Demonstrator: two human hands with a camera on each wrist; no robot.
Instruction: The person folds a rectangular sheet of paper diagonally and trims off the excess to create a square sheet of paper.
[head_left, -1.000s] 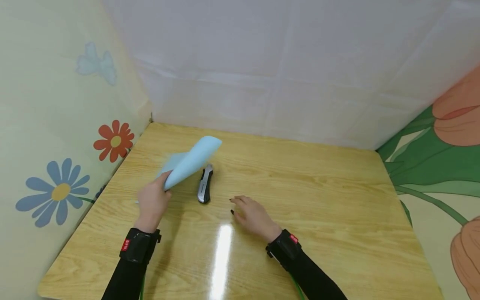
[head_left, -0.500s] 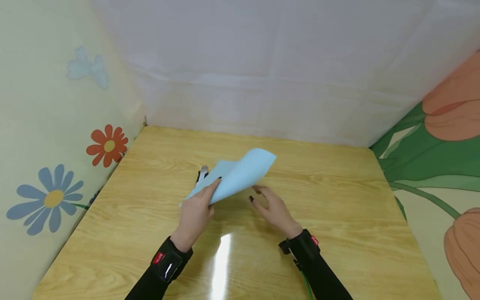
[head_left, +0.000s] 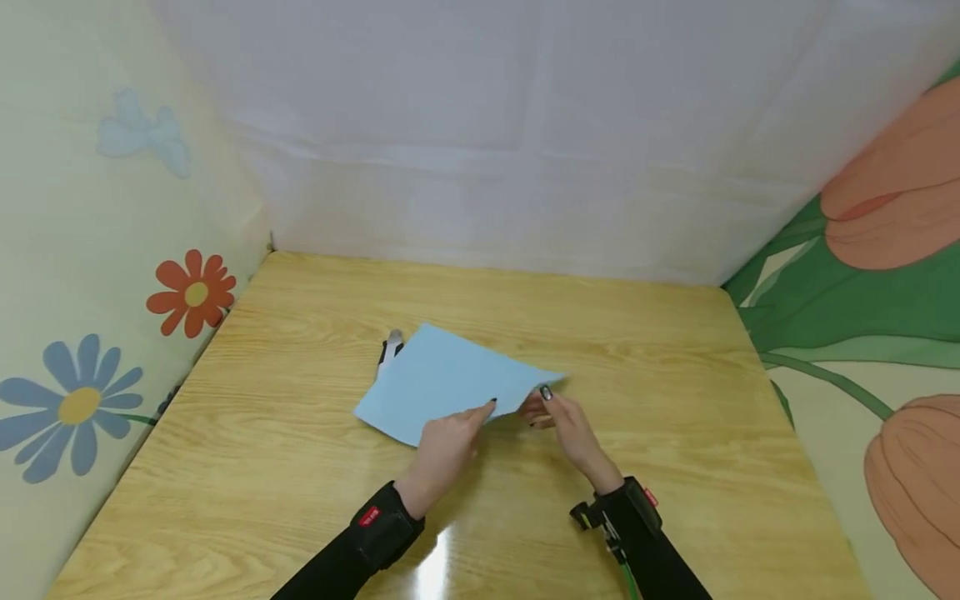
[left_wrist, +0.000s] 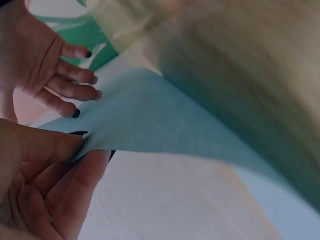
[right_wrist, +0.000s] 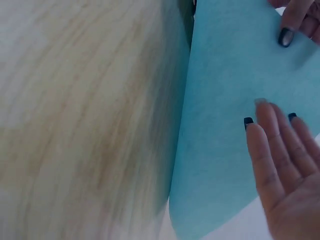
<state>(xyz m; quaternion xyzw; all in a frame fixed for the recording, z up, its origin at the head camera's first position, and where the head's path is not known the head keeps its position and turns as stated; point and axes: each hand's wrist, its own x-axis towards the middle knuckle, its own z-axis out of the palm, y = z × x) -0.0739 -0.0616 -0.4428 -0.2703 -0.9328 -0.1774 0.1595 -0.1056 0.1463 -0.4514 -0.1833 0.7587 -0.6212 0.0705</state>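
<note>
A sheet of light blue paper (head_left: 450, 371) is held tilted over the table, its right corner bent. My left hand (head_left: 444, 454) pinches its near edge between thumb and fingers, as the left wrist view shows on the paper (left_wrist: 150, 117). My right hand (head_left: 568, 429) is beside the sheet's right corner with fingers extended. In the right wrist view, the straight fingers of my right hand (right_wrist: 287, 160) lie along the face of the paper without gripping it. A box cutter (head_left: 389, 347) shows past the sheet's far left edge, its lower part hidden by the paper.
The wooden table (head_left: 645, 350) runs back to a white cloth backdrop (head_left: 480, 150). Walls with painted flowers (head_left: 81, 406) border the left and right sides. A light reflection shines on the tabletop near the front.
My left hand has carried the paper rightward from the table's left, and the curled sheet now spreads flatter, partly covering the box cutter. My right hand has shifted right, close to the paper's corner.
</note>
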